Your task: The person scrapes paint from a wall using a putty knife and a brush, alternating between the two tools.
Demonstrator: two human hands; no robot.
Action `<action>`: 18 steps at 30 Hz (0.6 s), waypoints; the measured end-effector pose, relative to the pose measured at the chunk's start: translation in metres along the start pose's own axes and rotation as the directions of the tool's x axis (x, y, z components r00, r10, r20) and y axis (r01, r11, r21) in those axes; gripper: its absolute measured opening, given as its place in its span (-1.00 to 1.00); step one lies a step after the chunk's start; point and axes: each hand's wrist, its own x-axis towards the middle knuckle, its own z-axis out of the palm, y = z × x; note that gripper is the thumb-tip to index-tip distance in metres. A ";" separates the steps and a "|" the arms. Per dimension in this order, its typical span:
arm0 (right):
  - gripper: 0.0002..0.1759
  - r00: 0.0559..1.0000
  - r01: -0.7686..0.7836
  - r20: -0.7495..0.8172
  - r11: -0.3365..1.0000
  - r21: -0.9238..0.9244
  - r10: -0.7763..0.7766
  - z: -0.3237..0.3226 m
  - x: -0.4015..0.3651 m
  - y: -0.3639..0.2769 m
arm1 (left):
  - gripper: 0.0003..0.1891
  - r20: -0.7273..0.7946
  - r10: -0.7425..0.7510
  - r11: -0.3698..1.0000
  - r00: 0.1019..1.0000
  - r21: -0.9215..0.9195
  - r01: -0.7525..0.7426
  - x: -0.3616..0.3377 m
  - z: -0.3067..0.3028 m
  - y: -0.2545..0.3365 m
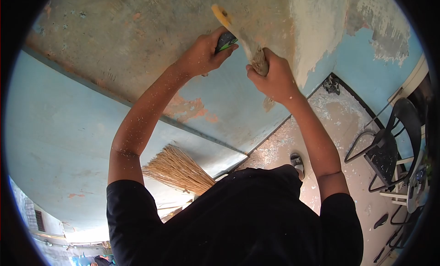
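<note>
The wall (220, 99) is coloured pale blue, broken by irregular patches of grey-brown, cream and orange. The grip (224, 42) is marked with green on black; the tool (244, 40) is coloured whitish, yellow-ended. Plain black is shown by the shirt (238, 215), straw-yellow by the broom (176, 170); the beige floor (341, 112) is speckled white.

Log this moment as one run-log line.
left hand: gripping black-and-green handle | right hand: gripping yellow-ended tool | wall: patchy, blue paint partly missing | floor: scattered with pale flakes
</note>
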 end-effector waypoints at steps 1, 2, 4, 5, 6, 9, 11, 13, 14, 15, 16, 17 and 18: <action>-0.90 0.944 -0.179 0.307 0.971 0.157 0.124 -0.003 -0.005 -0.009 | -0.77 0.011 -0.033 0.999 0.999 -0.008 0.033 -0.001 0.000 0.003; -0.89 0.984 -0.170 0.114 0.922 0.349 0.138 -0.011 0.004 -0.012 | -0.77 0.007 -0.062 0.998 0.998 -0.014 0.062 0.003 -0.001 0.005; -0.93 0.944 -0.286 0.020 0.787 0.546 0.329 -0.023 0.012 -0.004 | -0.77 0.030 -0.081 0.997 0.996 -0.007 0.082 0.007 -0.001 0.009; -0.94 0.896 -0.299 -0.096 0.749 0.591 0.433 -0.019 0.008 0.006 | -0.77 0.069 -0.110 0.994 0.991 -0.004 0.111 0.003 0.001 0.011; -0.95 0.820 -0.301 -0.206 0.710 0.637 0.533 -0.011 0.002 0.014 | -0.77 0.080 -0.117 0.993 0.990 -0.002 0.118 0.001 0.002 0.008; -0.85 0.939 -0.204 0.310 0.967 0.155 0.149 0.000 -0.011 0.003 | -0.77 0.057 0.038 0.999 0.998 -0.012 -0.037 0.007 0.002 0.004; -0.86 0.966 -0.219 -0.009 0.841 0.495 0.257 -0.017 0.006 0.001 | -0.77 0.068 -0.141 0.989 0.988 -0.035 0.144 0.002 0.000 0.011; -0.90 0.862 -0.340 -0.037 0.630 0.698 0.506 -0.020 0.009 0.002 | -0.78 0.038 -0.123 0.991 0.992 -0.040 0.124 -0.002 0.001 0.006; -0.91 0.921 -0.175 -0.185 0.789 0.590 0.342 0.000 -0.001 0.011 | -0.78 0.007 -0.097 0.994 0.995 -0.044 0.097 -0.006 0.002 0.003; -0.91 0.940 0.008 -0.309 0.898 0.439 0.143 0.009 -0.002 0.008 | -0.78 0.010 -0.098 0.994 0.995 -0.044 0.098 -0.009 0.006 0.001; -0.88 0.983 0.010 0.178 0.979 0.204 -0.047 0.005 -0.008 0.005 | -0.78 -0.070 0.029 0.999 0.997 -0.023 -0.031 -0.010 0.010 -0.001; -0.88 0.983 0.014 0.176 0.979 0.203 -0.051 0.003 -0.009 0.004 | -0.78 -0.144 0.156 0.988 0.977 0.006 -0.157 -0.010 0.013 -0.003; -0.87 0.983 -0.076 0.182 0.966 0.247 0.031 0.000 -0.007 -0.001 | -0.78 -0.139 0.159 0.987 0.977 0.005 -0.159 -0.013 0.012 0.000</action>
